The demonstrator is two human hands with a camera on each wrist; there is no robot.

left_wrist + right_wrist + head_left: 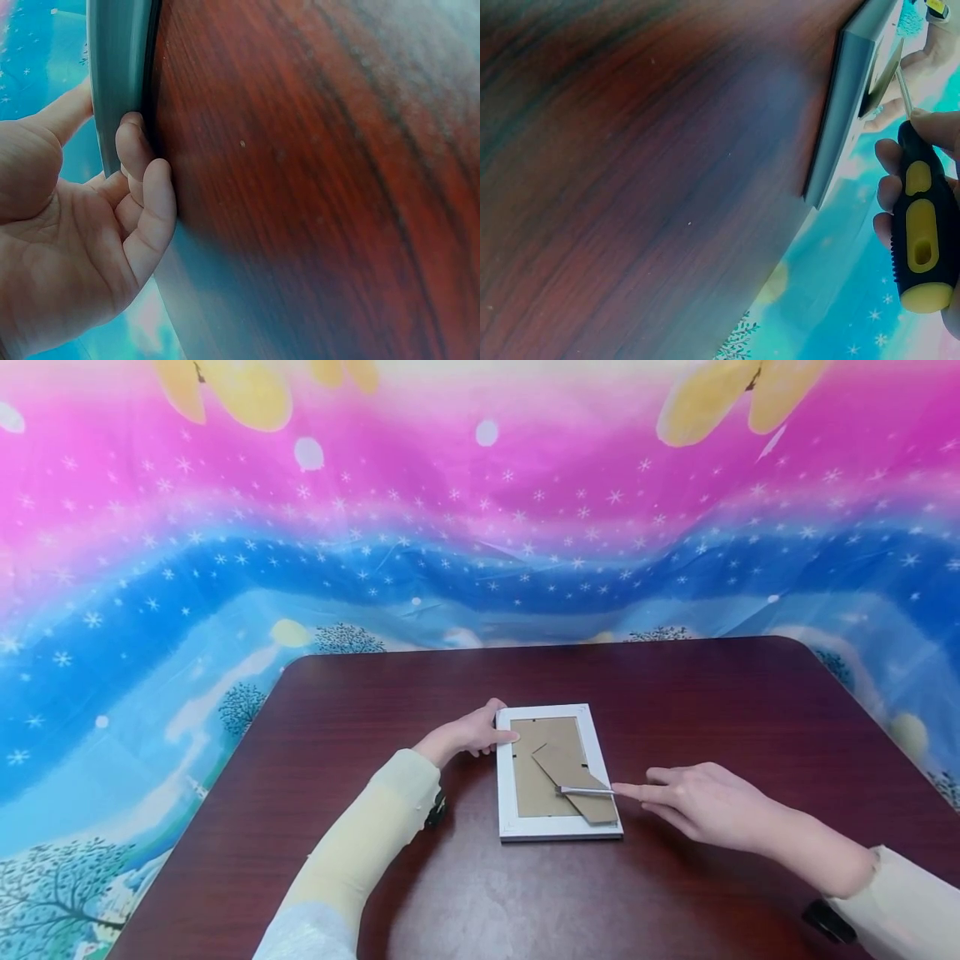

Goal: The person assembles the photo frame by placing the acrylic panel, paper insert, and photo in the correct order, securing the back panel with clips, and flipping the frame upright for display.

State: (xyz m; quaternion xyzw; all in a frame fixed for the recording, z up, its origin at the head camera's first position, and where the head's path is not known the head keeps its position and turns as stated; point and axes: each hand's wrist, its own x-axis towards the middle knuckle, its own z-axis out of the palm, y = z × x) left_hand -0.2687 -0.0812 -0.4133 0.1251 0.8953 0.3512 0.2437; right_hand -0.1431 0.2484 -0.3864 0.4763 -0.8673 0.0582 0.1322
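Observation:
A white picture frame (507, 793) lies back side up on the table, showing its brown backing board (528, 785) and slanted stand flap (566, 768). My left hand (476, 731) grips the frame's far left edge, thumb over the top. In the left wrist view, its other fingers curl by the frame's side (118, 67). My right hand (705, 802) holds a screwdriver (922, 232) with a black and yellow handle. The metal shaft (588, 792) reaches left across the flap, its tip near the flap's left edge. Whether the tip touches the board is too small to tell.
The dark red wooden table (375, 693) has rounded far corners. Behind it hangs a pink and blue cloth (480, 560) with snowflakes and trees. Each wrist wears a dark device, the right one (828, 921) close to the table's near right side.

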